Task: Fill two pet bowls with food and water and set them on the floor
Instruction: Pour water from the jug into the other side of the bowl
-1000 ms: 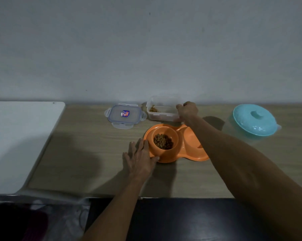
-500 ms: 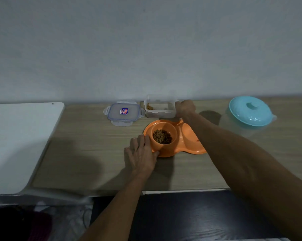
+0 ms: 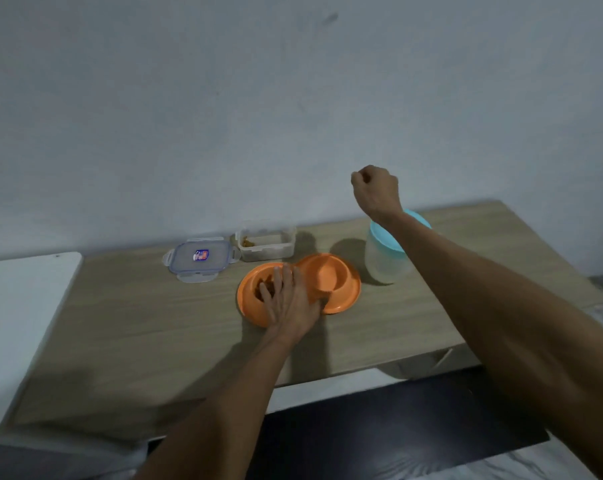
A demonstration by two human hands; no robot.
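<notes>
An orange double pet bowl (image 3: 343, 294) sits on the wooden table (image 3: 137, 323). Its left cup holds brown kibble (image 3: 258, 288), while its right cup looks dry and bare. My left hand (image 3: 289, 301) lies flat over the left cup and the middle of the bowl, fingers stretched toward the wall. My right hand (image 3: 376, 190) hangs in the air as a fist above a translucent water jug (image 3: 385, 263) with a teal lid, and I see nothing in it. The jug stands just right of the bowl, partly behind my right forearm.
A clear food container (image 3: 267, 244) with a little kibble stands by the wall behind the bowl. Its clip lid (image 3: 199, 260) lies to the left. A white surface (image 3: 23, 306) adjoins the table's left end. Below the front edge is a dark panel (image 3: 397, 431).
My right hand has left the food container and risen to the right, above the jug. My left hand slid from the bowl's left rim onto its top. The view turned left.
</notes>
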